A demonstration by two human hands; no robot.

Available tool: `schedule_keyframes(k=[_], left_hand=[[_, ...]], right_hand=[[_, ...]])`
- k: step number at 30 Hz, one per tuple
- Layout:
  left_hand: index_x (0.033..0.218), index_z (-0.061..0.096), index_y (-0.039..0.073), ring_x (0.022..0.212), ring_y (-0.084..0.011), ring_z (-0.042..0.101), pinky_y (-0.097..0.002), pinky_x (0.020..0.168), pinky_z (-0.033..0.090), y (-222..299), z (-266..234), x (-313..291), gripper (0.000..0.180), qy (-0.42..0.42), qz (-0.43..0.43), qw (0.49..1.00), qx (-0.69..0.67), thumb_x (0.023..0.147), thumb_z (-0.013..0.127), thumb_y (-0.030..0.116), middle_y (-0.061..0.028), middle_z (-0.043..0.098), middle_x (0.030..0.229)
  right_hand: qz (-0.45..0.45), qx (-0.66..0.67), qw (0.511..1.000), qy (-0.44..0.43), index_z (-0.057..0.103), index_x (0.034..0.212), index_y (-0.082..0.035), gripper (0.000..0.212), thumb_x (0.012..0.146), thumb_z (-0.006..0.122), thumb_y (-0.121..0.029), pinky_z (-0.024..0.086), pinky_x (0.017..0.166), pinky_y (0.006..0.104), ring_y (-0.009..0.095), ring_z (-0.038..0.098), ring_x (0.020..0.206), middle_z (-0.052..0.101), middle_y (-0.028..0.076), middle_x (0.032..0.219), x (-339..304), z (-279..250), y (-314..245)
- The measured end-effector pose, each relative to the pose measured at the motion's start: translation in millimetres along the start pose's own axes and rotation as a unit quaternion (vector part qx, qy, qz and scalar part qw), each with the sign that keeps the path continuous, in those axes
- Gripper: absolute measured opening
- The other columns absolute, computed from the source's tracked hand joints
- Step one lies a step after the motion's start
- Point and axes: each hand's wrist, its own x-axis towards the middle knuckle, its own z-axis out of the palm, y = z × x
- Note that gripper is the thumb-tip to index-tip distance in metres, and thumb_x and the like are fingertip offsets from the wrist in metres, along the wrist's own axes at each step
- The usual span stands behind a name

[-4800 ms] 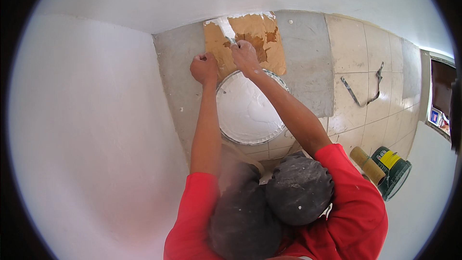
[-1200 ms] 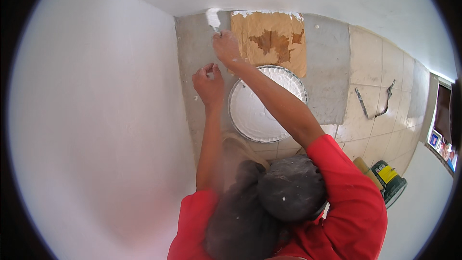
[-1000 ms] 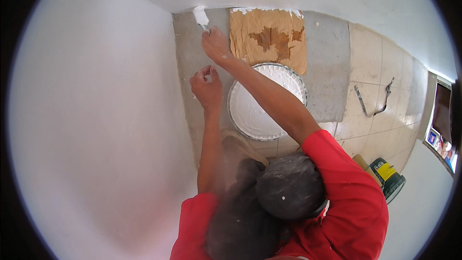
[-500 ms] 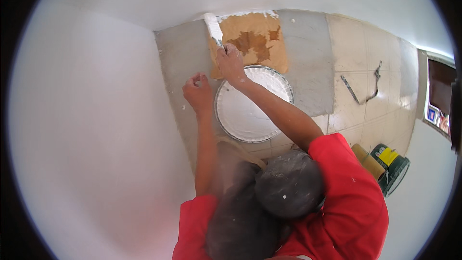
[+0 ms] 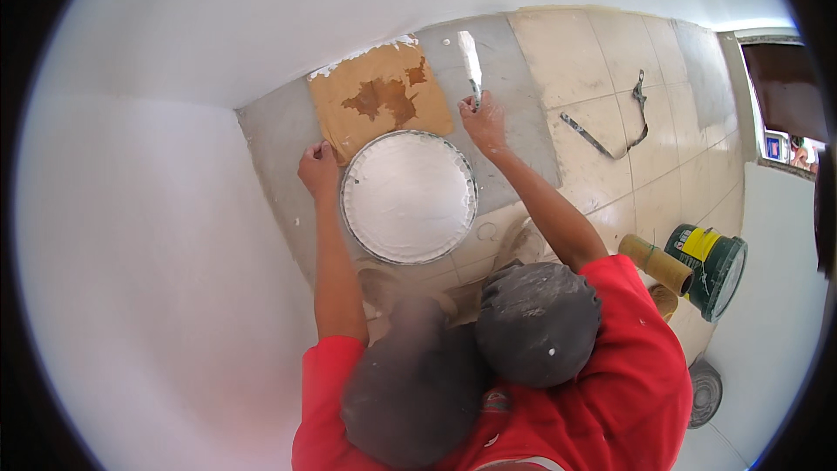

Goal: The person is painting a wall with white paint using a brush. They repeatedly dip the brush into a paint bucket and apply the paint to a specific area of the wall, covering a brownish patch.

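Observation:
My right hand (image 5: 485, 122) is closed round a paintbrush (image 5: 469, 59) coated in white, its bristles pointing toward the far wall over grey floor. To its left lies a sheet of brown paper (image 5: 349, 78) against the wall's foot, with dark wet stains and white smears on its far edge. My left hand (image 5: 320, 169) has its fingers pinched at the paper's near left corner; they partly hide the spot they hold. Between my forearms stands a round bucket (image 5: 410, 196) full of thick white paint, touching or overlapping the paper's near edge.
White walls rise at the left and ahead. A dark strap (image 5: 610, 144) lies on the beige tiles (image 5: 571, 57) at right. Beyond my right elbow are a cardboard tube (image 5: 656, 263) and a green bucket (image 5: 711, 270) with a yellow label. An opening (image 5: 785, 96) is at far right.
My right hand has carried the brush from the paper's far left, by the wall, to the right of the paper. My left hand has come to the paper's corner. The view has shifted right.

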Motion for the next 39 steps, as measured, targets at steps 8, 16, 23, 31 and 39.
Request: schedule_keyframes(k=[8,16,23,31,39], left_hand=[[0.100,0.074,-0.002,0.086,-0.0340,0.073,-0.0429,0.082,0.056,-16.4,-30.5,-42.4,0.036,-0.025,0.008,0.992,0.120,0.094,0.065,0.032,-0.0186,0.076,0.090],[0.097,0.075,-0.001,0.085,-0.0333,0.073,-0.0423,0.080,0.055,-53.3,-62.8,-83.0,0.035,-0.108,-0.030,0.988,0.109,0.094,0.062,0.031,-0.0185,0.075,0.088],[0.096,0.076,-0.001,0.072,-0.0238,0.069,-0.0378,0.071,0.053,-100.1,-68.8,-116.6,0.032,-0.154,-0.093,0.982,0.056,0.093,0.067,0.030,-0.0152,0.073,0.080],[0.094,0.073,-0.005,0.069,-0.0174,0.063,-0.0350,0.067,0.050,-126.1,-57.1,-131.2,0.033,-0.171,-0.114,0.978,-0.024,0.095,0.067,0.028,-0.0102,0.072,0.077],[0.104,0.068,-0.006,0.081,-0.0185,0.064,-0.0359,0.076,0.050,-112.5,-70.6,-147.7,0.030,-0.163,-0.060,0.985,-0.018,0.103,0.055,0.021,-0.0126,0.071,0.088]], right_hand=[[0.023,-0.044,0.999,0.000,0.058,0.100,-0.004,0.031,0.088,0.074,-0.028,0.052,0.078,0.0549,0.042,0.068,0.090,0.071,0.019,0.091,-18.3,23.8,7.1],[0.052,-0.132,0.989,-0.034,0.056,0.102,-0.007,0.038,0.084,0.076,-0.033,0.054,0.081,0.0556,0.043,0.069,0.093,0.072,0.017,0.092,-16.5,35.2,3.2],[0.029,-0.117,0.992,-0.045,0.056,0.105,-0.006,0.034,0.085,0.072,-0.030,0.054,0.081,0.0554,0.044,0.070,0.093,0.072,0.019,0.095,-13.2,29.9,7.0],[0.061,-0.133,0.989,-0.018,0.055,0.104,-0.008,0.027,0.088,0.066,-0.027,0.056,0.075,0.0544,0.041,0.071,0.085,0.070,0.019,0.087,-9.6,37.7,6.0],[0.088,-0.099,0.991,-0.008,0.055,0.107,-0.005,0.031,0.087,0.066,-0.027,0.053,0.080,0.0573,0.045,0.069,0.090,0.071,0.022,0.092,-11.2,7.8,8.9]])
